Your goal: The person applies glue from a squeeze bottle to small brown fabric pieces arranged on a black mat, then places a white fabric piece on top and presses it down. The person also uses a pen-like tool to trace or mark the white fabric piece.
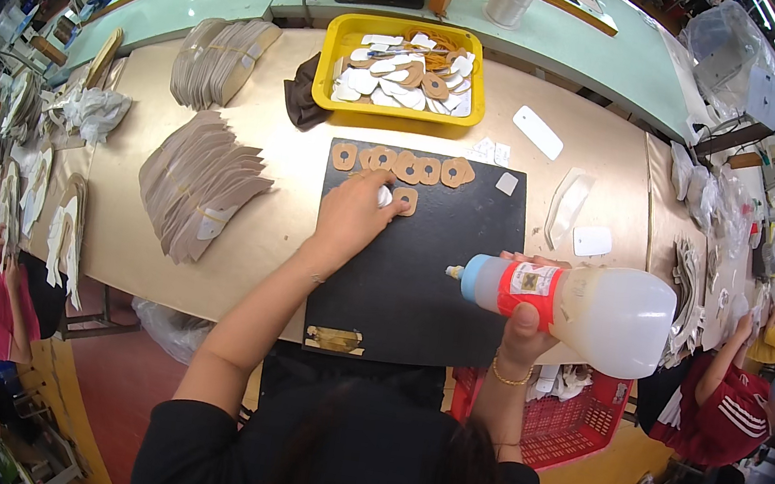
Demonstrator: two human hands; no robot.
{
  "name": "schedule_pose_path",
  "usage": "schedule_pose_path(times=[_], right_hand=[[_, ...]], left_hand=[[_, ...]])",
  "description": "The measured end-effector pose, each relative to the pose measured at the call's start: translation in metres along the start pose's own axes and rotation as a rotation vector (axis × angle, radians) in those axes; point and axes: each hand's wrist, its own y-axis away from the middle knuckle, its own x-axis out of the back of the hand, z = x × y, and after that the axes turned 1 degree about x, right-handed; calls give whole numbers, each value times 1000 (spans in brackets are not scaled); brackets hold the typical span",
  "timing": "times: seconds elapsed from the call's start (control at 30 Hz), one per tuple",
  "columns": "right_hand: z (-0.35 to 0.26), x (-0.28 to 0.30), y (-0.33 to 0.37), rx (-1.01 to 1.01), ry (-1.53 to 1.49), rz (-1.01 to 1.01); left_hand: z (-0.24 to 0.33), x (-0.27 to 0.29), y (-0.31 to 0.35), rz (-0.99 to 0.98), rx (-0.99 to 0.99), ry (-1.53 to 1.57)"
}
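Observation:
A plastic squeeze bottle [617,321], with a light blue neck, a narrow nozzle and a red band, lies sideways in my right hand [524,334]. The nozzle points left over the black board [422,276], and the bottle holds something whitish. Near the board's upper left, my left hand [351,218] is curled around a small white piece [384,196]. Its thumb touches a tan rounded patch [406,201] with a dark centre. Just beyond, a row of similar tan patches [407,166] lies along the board's far edge, some overlapping.
A yellow tray [333,59] of white and tan pieces stands behind the board. Banded stacks of beige cut pieces [204,184] lie at left. White pieces [539,133] and a clear strip [566,207] rest at right. Below is a red crate [568,432]. Other people sit on both sides.

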Motion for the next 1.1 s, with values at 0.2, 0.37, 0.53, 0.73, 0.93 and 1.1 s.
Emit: schedule_pose_path(times=[0.2, 0.37, 0.53, 0.73, 0.93, 1.1], right_hand=[[-2, 3, 2, 10, 33, -25], [3, 2, -7, 62, 91, -16], [8, -4, -12, 117, 221, -70], [8, -10, -12, 106, 242, -76], [7, -9, -11, 101, 227, -91], [7, -5, -14, 171, 239, -50]], left_hand=[[7, -18, -2, 14, -31, -107], [17, -11, 14, -323, 231, 663], [41, 10, 31, -430, 298, 895], [57, 25, 38, -461, 272, 845], [62, 25, 43, -449, 246, 815], [57, 25, 43, -508, 251, 821]])
